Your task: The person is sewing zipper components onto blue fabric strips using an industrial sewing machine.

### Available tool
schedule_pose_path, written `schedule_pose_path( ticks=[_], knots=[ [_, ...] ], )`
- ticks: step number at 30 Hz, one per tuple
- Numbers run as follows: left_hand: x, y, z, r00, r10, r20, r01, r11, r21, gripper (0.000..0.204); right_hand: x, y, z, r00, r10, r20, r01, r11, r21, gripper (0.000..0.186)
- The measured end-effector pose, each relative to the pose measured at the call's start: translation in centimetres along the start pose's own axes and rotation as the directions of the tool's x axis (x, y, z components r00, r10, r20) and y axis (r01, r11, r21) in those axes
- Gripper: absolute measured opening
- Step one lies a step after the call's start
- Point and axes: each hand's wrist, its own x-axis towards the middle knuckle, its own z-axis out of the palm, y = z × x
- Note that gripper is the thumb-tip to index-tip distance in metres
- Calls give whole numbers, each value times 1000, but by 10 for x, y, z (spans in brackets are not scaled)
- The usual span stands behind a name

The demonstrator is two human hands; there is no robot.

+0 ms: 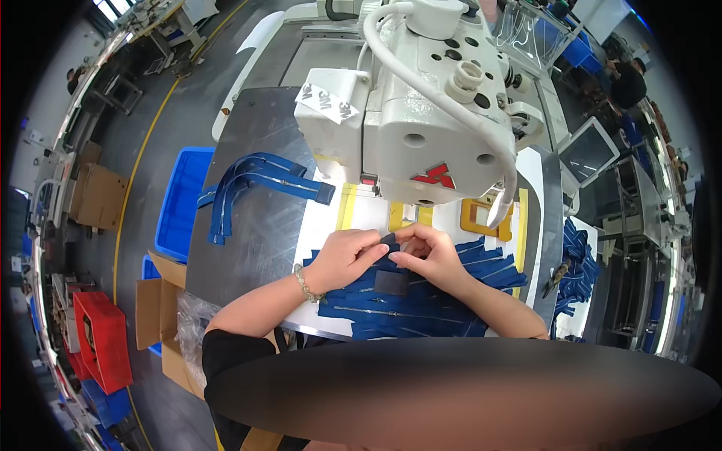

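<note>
My left hand [342,258], with a beaded bracelet at its wrist, is closed on a small dark fabric piece [389,240]. My right hand [432,259] pinches the same piece from the other side, so both sets of fingertips nearly meet. Beneath them, blue zipper strips [406,312] with metal teeth lie in an overlapping layer. A dark square patch [391,283] rests on these strips just below my fingers. Beyond the hands stands a white sewing machine head [436,128]; yellow-edged template plates [481,218] lie under it.
More blue zippers [259,177] lie curved on the metal table [241,255] at left. Another zipper pile [577,263] sits at right, with thread snips [555,279] beside it. A blue bin [183,203], a cardboard box [158,312] and a red crate [103,342] stand at left.
</note>
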Motion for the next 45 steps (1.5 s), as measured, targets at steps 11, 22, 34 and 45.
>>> schedule_pose_path(
  ticks=[11,22,34,45],
  knots=[
    [-1,2,-1,999,37,-25,-37,999,-22,19,0,-4,3,965,-216,-147,233,967,107,35],
    [0,-5,-3,999,-31,10,32,912,-409,50,-3,-17,-3,731,-682,-40,481,556,-678,21],
    [1,-6,-3,997,74,12,-61,888,-456,56,-3,-9,-3,559,-813,166,546,210,-811,28],
    [2,-5,-7,996,87,-24,-90,949,-304,57,-2,-10,-4,562,-818,119,559,270,-784,30]
  ],
)
